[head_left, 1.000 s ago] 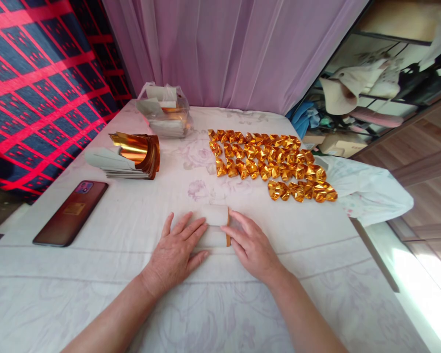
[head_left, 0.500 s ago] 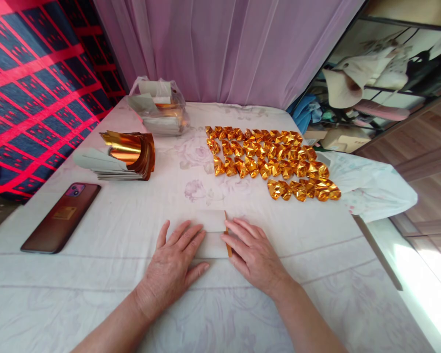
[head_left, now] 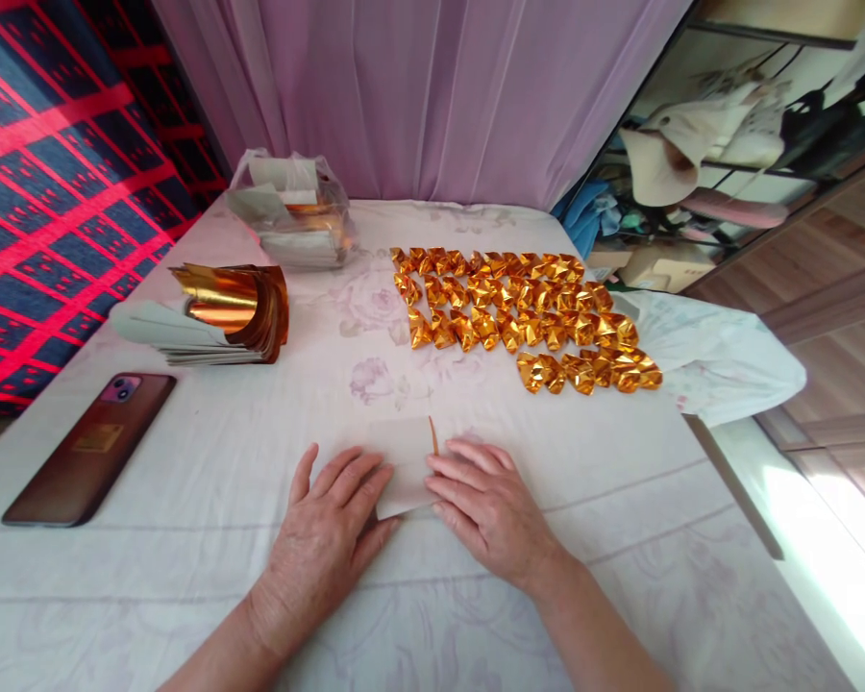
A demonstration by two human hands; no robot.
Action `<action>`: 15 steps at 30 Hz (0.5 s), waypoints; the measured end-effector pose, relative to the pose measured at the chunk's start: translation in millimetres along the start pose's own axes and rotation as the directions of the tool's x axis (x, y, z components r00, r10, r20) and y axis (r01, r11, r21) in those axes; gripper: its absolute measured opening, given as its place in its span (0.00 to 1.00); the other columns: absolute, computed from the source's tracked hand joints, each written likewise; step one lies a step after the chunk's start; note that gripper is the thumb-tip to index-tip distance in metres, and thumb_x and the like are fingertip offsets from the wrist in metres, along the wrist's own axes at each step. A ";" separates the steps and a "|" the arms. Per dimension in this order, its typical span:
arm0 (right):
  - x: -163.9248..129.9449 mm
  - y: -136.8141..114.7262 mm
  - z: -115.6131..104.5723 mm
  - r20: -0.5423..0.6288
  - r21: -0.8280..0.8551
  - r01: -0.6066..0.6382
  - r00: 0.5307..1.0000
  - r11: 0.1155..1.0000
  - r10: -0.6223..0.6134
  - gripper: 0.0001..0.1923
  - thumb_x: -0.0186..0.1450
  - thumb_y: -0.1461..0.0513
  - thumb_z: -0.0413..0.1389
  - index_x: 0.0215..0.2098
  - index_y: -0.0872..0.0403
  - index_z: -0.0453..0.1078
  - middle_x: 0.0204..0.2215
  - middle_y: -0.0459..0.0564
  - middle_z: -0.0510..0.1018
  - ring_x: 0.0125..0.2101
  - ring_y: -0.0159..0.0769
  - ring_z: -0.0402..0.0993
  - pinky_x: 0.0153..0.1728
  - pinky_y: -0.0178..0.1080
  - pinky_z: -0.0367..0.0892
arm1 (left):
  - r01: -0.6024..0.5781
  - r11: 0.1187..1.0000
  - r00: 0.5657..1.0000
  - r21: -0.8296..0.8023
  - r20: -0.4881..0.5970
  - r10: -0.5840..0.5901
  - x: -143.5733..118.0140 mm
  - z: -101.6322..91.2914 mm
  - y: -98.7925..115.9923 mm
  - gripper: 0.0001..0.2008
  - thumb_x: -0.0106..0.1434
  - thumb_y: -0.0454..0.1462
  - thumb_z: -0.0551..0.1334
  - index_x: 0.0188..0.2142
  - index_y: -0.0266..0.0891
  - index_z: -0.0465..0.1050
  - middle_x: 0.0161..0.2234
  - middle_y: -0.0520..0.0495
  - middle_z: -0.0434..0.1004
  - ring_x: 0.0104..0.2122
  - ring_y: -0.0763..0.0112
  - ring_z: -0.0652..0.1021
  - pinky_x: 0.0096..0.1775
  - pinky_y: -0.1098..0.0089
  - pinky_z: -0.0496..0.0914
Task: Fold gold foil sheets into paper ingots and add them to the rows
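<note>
A small sheet of paper [head_left: 404, 452], white side up with a gold edge showing at its right, lies flat on the white cloth-covered table [head_left: 187, 500]. My left hand [head_left: 324, 538] rests palm down with its fingertips pressing the sheet's left part. My right hand [head_left: 486, 505] lies flat with its fingertips on the sheet's right edge. Both hands press the paper rather than grip it.
Several folded gold paper pieces [head_left: 519, 317] lie in rows beyond the hands. A stack of gold-and-white sheets [head_left: 216, 312] sits at the left, with a plastic bag of sheets [head_left: 292, 207] behind it. A phone [head_left: 90, 447] lies at the far left. The table's right edge drops to a wooden floor.
My hands and the sheet stay together; the view has shifted, so everything sits lower and further left in the picture. The fingers have slid slightly closer over the paper.
</note>
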State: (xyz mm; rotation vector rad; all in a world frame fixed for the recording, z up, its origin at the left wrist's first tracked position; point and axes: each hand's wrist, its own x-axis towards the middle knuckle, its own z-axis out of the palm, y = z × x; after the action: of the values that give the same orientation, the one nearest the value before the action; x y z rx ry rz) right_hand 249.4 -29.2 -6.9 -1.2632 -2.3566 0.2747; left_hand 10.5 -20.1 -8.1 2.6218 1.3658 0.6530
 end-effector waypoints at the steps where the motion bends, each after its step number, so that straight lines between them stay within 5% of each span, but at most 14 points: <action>1: 0.3 0.0 0.4 -0.004 0.004 -0.001 1.000 1.000 0.001 0.10 0.71 0.60 0.52 0.46 0.49 0.75 0.51 0.46 0.79 0.55 0.43 0.67 0.54 0.48 0.57 | -0.005 1.000 1.000 -0.009 -0.009 0.005 0.6 -0.6 -1.1 0.16 0.70 0.45 0.56 0.49 0.42 0.76 0.48 0.46 0.80 0.51 0.57 0.75 0.65 0.52 0.44; 15: 4.3 3.1 7.9 -0.078 0.092 -0.065 0.994 0.994 0.073 0.09 0.69 0.60 0.53 0.41 0.48 0.77 0.43 0.47 0.82 0.51 0.41 0.71 0.53 0.48 0.63 | 0.023 0.993 0.999 -0.117 -0.044 -0.028 4.9 0.1 -2.9 0.11 0.70 0.40 0.56 0.37 0.46 0.78 0.39 0.52 0.83 0.45 0.62 0.79 0.63 0.48 0.52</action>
State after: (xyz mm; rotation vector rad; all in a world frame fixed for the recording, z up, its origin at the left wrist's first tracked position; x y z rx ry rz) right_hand 245.9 -23.6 -13.8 -1.2904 -2.2103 0.3397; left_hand 10.9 -14.4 -7.5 2.5100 1.3277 0.7685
